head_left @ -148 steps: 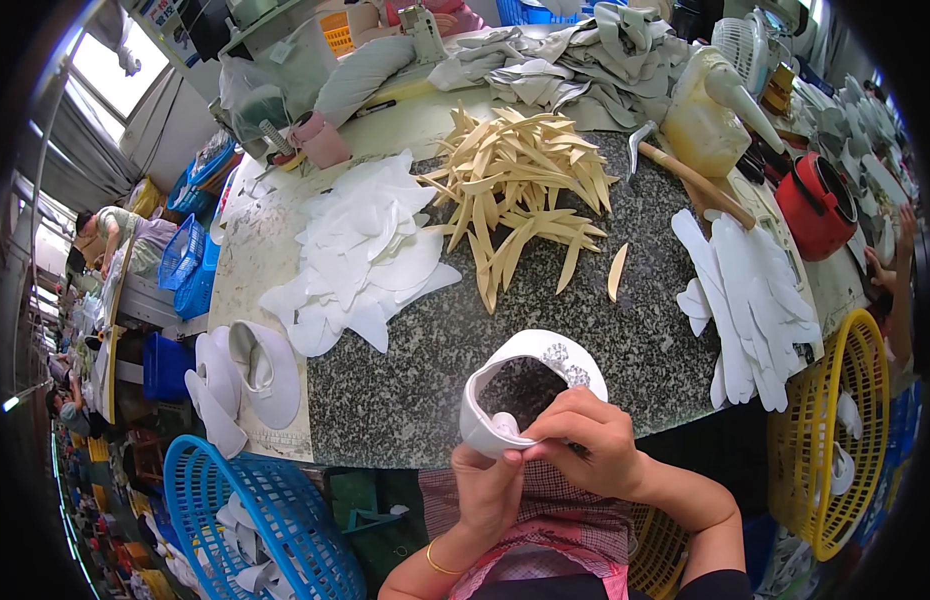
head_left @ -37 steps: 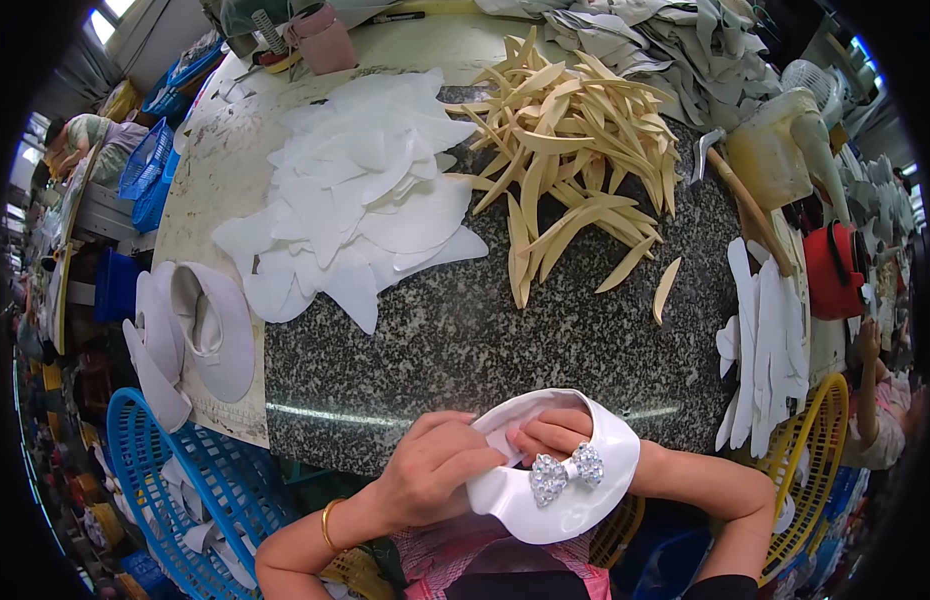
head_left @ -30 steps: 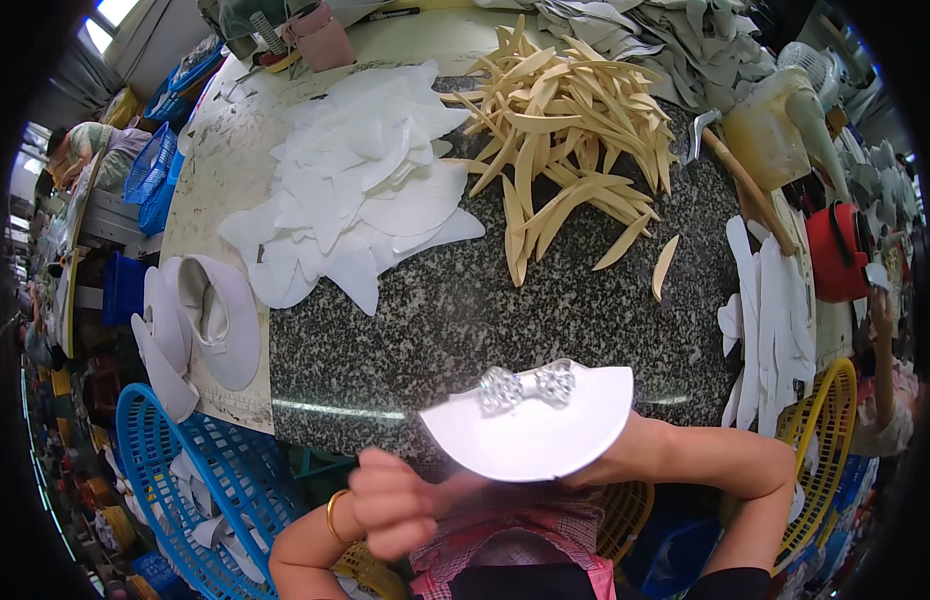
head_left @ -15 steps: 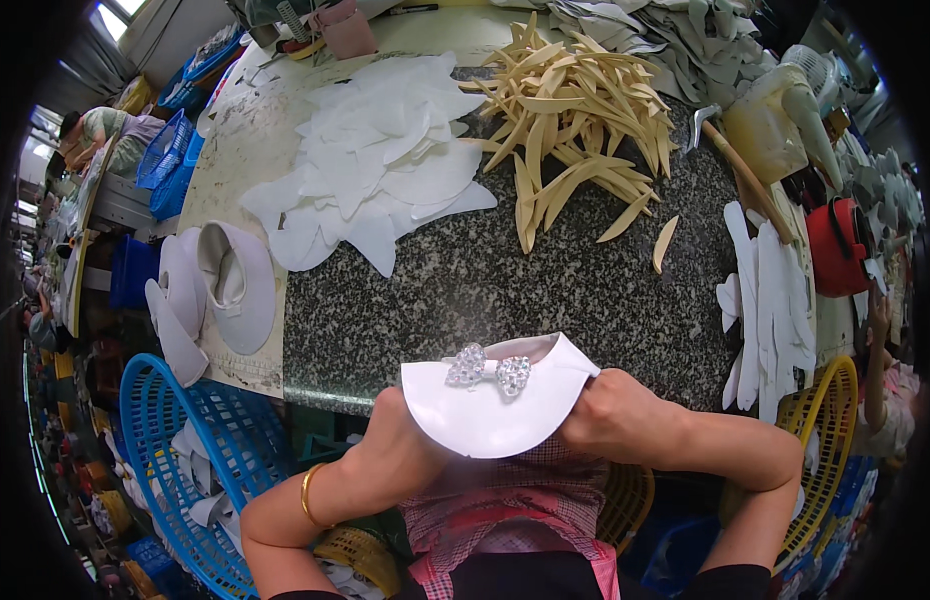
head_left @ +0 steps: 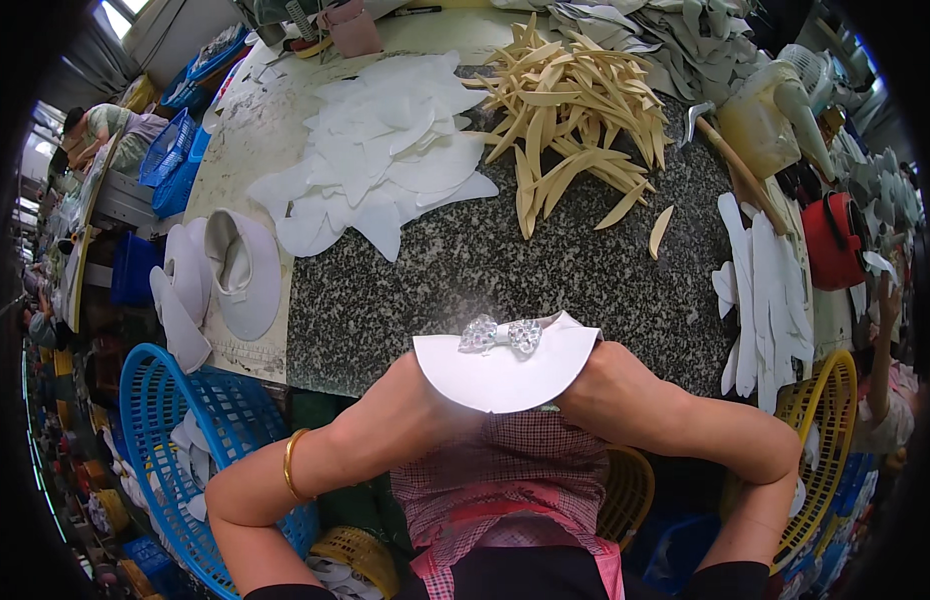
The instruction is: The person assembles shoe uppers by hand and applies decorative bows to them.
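A white shoe upper with a sparkling clear-stone bow on its front is held up over the near edge of the table. My left hand grips its left side, and my right hand has hold of the right side. Both sets of fingers go behind the upper, so their tips are hidden. The rounded edge of the upper points down toward my checked apron.
Beyond lie a pile of white sheet pieces and a heap of tan crescent strips. More white uppers stand at left, above a blue basket. Long white strips, a hammer and a yellow basket are at right.
Both hands have lifted the shoe upper a little farther from my body. The upper has tipped, so its bow now sits more level and its front looks shorter.
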